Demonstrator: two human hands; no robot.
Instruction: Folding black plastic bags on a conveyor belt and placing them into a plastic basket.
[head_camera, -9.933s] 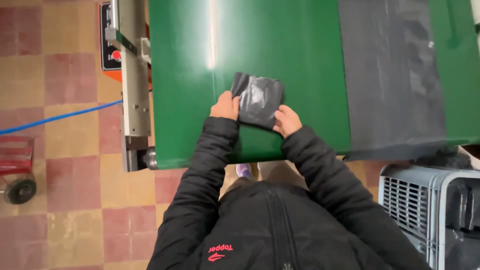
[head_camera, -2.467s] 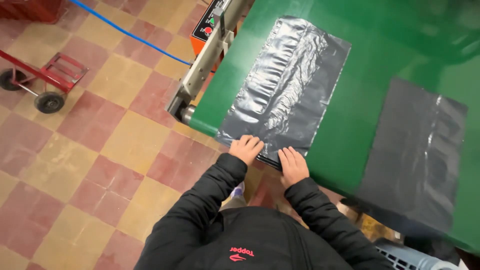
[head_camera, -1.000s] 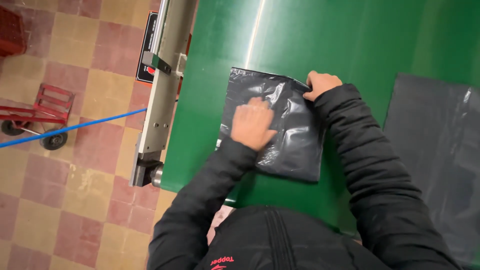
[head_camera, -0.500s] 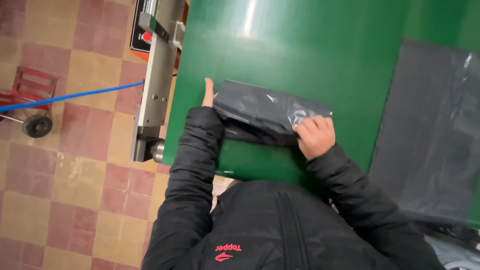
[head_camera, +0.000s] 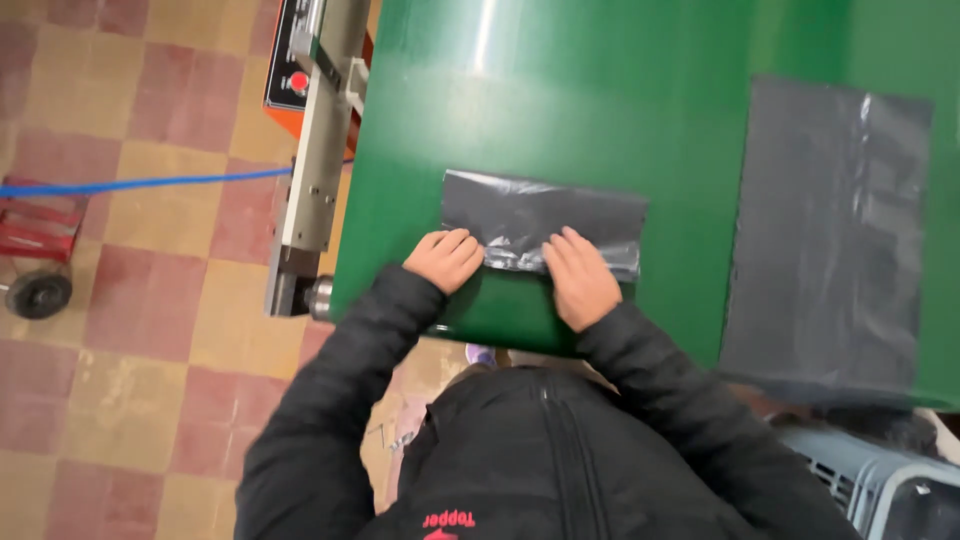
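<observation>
A folded black plastic bag (head_camera: 545, 215) lies as a narrow strip on the green belt (head_camera: 600, 110), near its front edge. My left hand (head_camera: 445, 260) rests at the strip's near left corner, its fingers curled onto the plastic. Flat on the near edge a little to the right lies my right hand (head_camera: 580, 275), fingers spread and pressing the fold down. Both sleeves are black. Neither hand lifts the bag.
A second black bag (head_camera: 830, 220) lies spread flat on the belt to the right. The conveyor's metal side rail (head_camera: 310, 170) with an orange control box (head_camera: 285, 75) runs along the left. A blue hose (head_camera: 140, 185) and a red trolley (head_camera: 35, 250) are on the tiled floor. A grey crate (head_camera: 880, 480) stands at the lower right.
The bag went from spread out long to folded into a narrow strip. My hands have come together onto its near edge; the right hand no longer pinches the strip's right end.
</observation>
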